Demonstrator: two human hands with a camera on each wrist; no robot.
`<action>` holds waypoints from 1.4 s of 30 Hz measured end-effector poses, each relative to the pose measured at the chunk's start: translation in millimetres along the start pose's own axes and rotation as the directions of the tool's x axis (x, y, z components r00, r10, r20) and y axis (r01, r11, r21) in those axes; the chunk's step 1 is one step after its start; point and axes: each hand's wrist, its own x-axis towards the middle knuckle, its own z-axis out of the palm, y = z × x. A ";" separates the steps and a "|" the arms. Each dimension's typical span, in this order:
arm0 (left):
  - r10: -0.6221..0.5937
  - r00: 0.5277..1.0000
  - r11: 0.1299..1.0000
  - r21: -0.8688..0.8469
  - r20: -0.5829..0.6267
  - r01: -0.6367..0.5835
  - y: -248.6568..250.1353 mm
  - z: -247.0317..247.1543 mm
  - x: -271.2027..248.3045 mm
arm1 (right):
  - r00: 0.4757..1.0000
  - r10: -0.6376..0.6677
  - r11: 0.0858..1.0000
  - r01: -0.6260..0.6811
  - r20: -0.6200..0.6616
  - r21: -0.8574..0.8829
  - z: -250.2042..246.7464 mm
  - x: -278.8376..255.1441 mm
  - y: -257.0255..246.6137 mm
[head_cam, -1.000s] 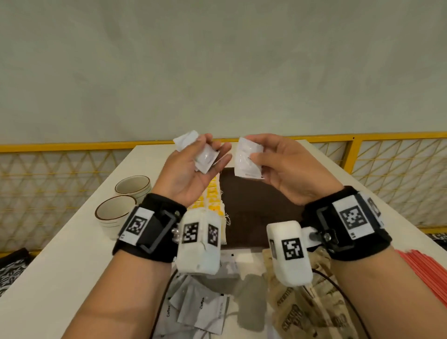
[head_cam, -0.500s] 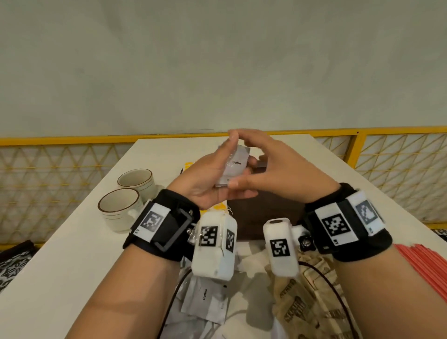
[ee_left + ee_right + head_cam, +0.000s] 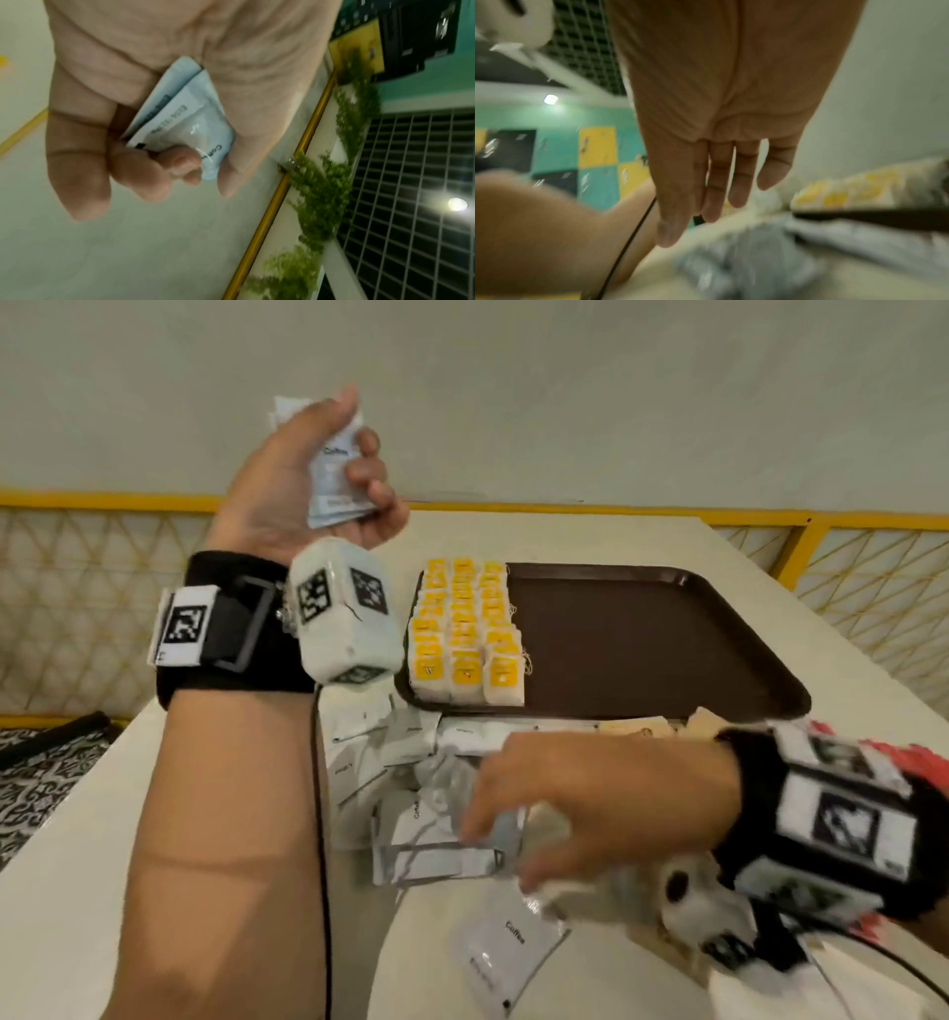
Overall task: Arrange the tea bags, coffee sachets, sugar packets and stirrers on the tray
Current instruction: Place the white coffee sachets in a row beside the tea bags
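My left hand [image 3: 354, 454] is raised above the table and grips a small stack of white coffee sachets [image 3: 334, 474], also seen between its curled fingers in the left wrist view as coffee sachets [image 3: 185, 121]. My right hand [image 3: 513, 819] hovers low over a loose pile of coffee sachets [image 3: 405, 762] in front of the tray, its fingers [image 3: 716, 192] straight and holding nothing. The brown tray [image 3: 642, 639] carries rows of yellow-labelled tea bags [image 3: 464, 639] along its left side. One coffee sachet [image 3: 506, 947] lies alone near the front.
Brown sugar packets [image 3: 637, 726] lie at the tray's front edge. Red stirrers [image 3: 919, 757] peek out behind my right wrist. A black cable [image 3: 321, 814] hangs from my left wrist. A yellow railing [image 3: 667, 510] borders the table's far side.
My hands have parted. The left rose with the gathered coffee sachets. The right let go and dropped to the loose pile near the front. The view tilted down.
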 end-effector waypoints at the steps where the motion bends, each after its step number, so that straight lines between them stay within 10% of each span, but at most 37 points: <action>1: 0.019 1.000 1.000 -0.015 -0.009 -0.019 1.3 -3.8 -2.8 | 0.994 -0.049 0.998 0.053 0.102 -0.037 13.1 1.5 -4.7; 6: 0.034 0.999 0.999 -0.006 -0.037 -0.035 0.2 -2.3 -7.4 | 0.957 -0.070 0.990 0.100 0.281 -0.095 30.5 13.2 -14.5; 20: 0.005 0.999 1.000 0.030 -0.051 -0.004 -4.6 1.8 -4.2 | 0.959 0.117 0.992 -0.123 0.257 0.009 20.8 22.3 -8.4; 42: -0.012 0.998 0.998 0.063 -0.059 0.015 -10.0 6.1 -3.5 | 0.948 0.139 0.990 -0.123 0.285 -0.072 21.9 32.0 -14.7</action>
